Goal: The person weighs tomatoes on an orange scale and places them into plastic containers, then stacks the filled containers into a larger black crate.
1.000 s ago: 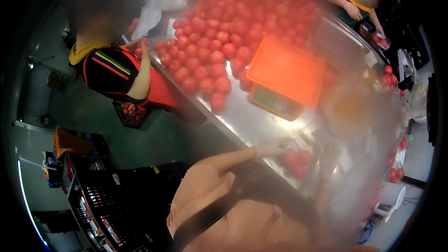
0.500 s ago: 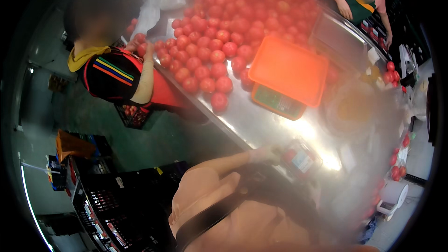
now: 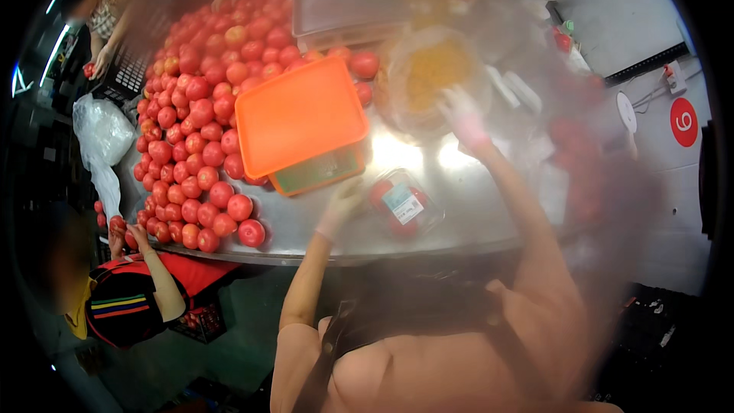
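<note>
My left hand (image 3: 342,205), in a pale glove, is over the metal table (image 3: 321,231) with its fingers stretched out and nothing visible in them. Just right of it lies a clear plastic clamshell (image 3: 404,203) of tomatoes with a blue and white label. My right hand (image 3: 465,121), also gloved, reaches to the near rim of a clear round bowl (image 3: 397,107) holding yellow pieces too hazy to name. Its fingers look extended. An orange tray (image 3: 300,118) rests on an orange and green base (image 3: 319,173), beyond my left hand.
Loose tomatoes (image 3: 200,111) cover the table's left side. A clear lidded container (image 3: 344,4) stands behind the tray; white strips (image 3: 514,90) lie right of the bowl. A co-worker (image 3: 126,291) handles tomatoes at the left edge beside a plastic bag (image 3: 107,134). Haze blurs the right side.
The view has swung round to the right. My left hand is now apart from the clamshell, which stays on the table. My right hand now shows clearly at the bowl.
</note>
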`<state>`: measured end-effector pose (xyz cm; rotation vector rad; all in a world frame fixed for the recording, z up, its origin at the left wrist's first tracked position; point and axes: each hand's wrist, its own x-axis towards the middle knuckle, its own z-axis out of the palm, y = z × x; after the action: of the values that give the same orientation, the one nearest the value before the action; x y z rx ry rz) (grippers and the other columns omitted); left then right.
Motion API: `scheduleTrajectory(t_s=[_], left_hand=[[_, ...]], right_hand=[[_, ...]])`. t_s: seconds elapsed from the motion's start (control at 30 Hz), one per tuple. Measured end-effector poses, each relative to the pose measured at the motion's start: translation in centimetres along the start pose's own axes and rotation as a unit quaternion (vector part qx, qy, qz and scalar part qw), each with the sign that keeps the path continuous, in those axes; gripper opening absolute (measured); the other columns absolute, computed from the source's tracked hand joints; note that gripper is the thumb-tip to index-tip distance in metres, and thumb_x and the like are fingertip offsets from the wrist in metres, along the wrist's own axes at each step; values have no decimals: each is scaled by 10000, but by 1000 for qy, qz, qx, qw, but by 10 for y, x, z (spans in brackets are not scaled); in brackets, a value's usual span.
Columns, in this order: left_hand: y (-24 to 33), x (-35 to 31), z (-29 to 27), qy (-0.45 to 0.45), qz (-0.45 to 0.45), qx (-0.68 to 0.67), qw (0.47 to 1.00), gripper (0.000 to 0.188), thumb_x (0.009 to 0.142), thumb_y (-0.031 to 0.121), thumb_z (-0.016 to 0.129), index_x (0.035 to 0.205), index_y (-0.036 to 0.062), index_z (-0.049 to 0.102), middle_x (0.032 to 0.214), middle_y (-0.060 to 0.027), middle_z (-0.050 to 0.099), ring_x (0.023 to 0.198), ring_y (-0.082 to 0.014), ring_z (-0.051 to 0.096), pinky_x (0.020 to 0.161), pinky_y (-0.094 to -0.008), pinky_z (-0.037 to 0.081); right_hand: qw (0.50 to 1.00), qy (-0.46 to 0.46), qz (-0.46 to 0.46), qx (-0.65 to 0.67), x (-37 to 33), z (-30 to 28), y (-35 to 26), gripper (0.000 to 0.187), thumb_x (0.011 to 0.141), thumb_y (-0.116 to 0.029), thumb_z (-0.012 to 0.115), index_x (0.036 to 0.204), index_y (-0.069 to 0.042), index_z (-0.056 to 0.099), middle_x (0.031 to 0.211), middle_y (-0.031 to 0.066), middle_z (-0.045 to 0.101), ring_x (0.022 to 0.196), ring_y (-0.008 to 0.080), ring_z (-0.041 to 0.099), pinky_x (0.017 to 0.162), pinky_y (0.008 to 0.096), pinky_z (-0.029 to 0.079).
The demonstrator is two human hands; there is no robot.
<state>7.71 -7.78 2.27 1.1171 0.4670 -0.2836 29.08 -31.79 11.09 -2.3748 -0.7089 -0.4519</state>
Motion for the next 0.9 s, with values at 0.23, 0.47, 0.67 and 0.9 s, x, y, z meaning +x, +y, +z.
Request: scheduleTrajectory(t_s=[0.23,0.47,0.67,0.9], left_hand=[[-10,12,31,-8,43,7,999,576,876,69,546,1381,-11,282,1162,-123,503,965,-190,576,828,-307,483],[-26,12,27,29,35,-22,999,542,887,129,555,1357,-6,322,1148,-95,514,927,-150,573,782,-297,493],[-25,15,39,35,64,29,997,515,889,159,555,1335,0,352,1133,-91,521,914,-142,569,772,-276,483],[-15,28,47,140,238,159,948,527,856,79,599,1320,-7,363,1174,-110,503,979,-157,536,835,-290,468]], right_hand=[[971,-147,71,-173,53,90,58,166,768,-235,598,743,-96,684,852,140,637,817,314,617,738,430,486],[976,-176,40,-124,46,74,52,166,779,-259,586,792,-123,679,856,113,610,822,299,604,733,416,476],[995,-75,46,-53,45,65,65,150,796,-242,590,782,-118,673,836,99,597,790,303,596,706,418,471],[994,32,67,78,48,28,30,138,816,-194,620,824,-62,660,808,93,653,721,230,635,662,329,495]])
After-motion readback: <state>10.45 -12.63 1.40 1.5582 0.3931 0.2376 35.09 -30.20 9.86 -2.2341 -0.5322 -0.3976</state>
